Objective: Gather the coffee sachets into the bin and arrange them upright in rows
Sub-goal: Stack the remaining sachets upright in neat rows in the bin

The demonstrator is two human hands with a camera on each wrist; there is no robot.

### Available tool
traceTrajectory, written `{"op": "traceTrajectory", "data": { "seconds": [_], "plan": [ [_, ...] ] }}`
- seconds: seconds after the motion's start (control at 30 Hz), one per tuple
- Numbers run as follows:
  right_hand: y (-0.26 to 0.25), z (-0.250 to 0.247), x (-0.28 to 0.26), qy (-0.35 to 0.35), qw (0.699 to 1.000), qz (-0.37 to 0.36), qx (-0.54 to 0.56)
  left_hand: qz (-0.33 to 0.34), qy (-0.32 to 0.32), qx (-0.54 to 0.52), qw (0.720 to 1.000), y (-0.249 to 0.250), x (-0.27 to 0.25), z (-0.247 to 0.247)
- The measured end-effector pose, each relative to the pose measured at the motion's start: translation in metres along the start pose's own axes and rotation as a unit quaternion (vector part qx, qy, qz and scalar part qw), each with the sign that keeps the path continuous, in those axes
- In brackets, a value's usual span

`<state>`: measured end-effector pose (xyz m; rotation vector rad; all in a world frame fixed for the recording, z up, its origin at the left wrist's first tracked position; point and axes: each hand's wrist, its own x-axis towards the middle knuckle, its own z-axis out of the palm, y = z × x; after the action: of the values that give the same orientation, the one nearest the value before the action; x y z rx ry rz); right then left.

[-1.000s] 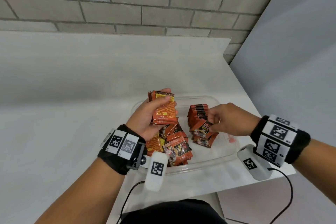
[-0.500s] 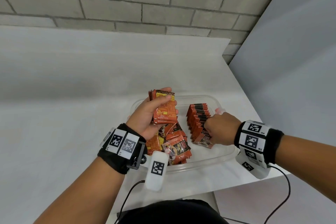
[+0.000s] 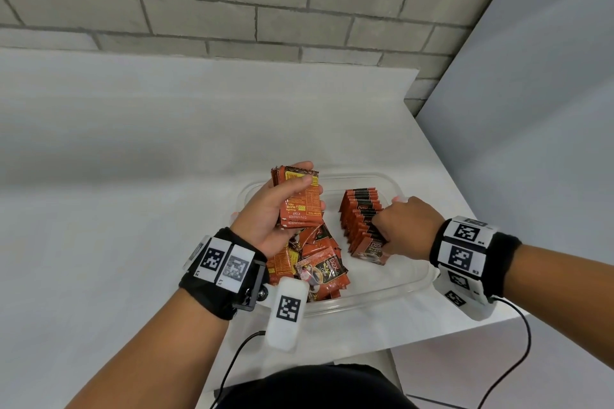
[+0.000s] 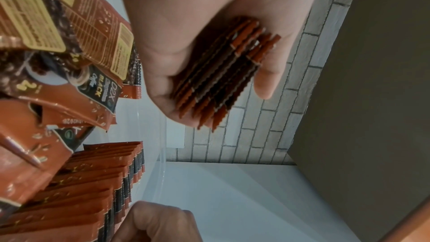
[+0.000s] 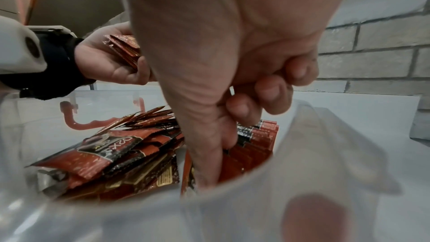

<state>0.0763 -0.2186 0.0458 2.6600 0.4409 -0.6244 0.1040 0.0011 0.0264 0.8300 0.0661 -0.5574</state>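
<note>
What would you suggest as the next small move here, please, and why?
Probably the right hand lets go and takes one sachet off the stack of sachets that the left hand grips. The right hand is at the near end of the upright row in the clear bin, and a loose pile lies unsorted beside it.

A clear bin (image 3: 372,300) sits on the white table (image 3: 133,176).

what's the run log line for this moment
left hand: holds sachet stack | right hand: at upright row | loose pile in bin
</note>
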Motion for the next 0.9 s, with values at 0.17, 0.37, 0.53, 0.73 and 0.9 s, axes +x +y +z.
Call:
{"op": "traceTrajectory", "data": {
  "seconds": [0.17,0.37,0.53,0.73,0.9],
  "plan": [
    [0.002,-0.001,-0.001,-0.003,1.0,-0.001,0.014,0.001,0.0,-0.007,1.0,0.0,0.0,0.0],
    [0.004,-0.011,-0.007,-0.004,0.998,0.008,0.055,-0.012,-0.006,-0.025,1.0,0.0,0.001,0.0],
    [0.019,-0.04,-0.016,0.055,0.962,0.013,0.267,-0.034,-0.04,-0.011,0.999,0.001,0.001,0.001],
    [-0.008,-0.062,-0.018,0.185,0.851,-0.039,0.49,-0.025,-0.079,0.044,0.996,-0.003,-0.003,0.01],
    [-0.019,-0.058,-0.014,0.194,0.832,-0.045,0.518,-0.018,-0.089,0.056,0.994,-0.004,-0.004,0.009]
  ]
}}
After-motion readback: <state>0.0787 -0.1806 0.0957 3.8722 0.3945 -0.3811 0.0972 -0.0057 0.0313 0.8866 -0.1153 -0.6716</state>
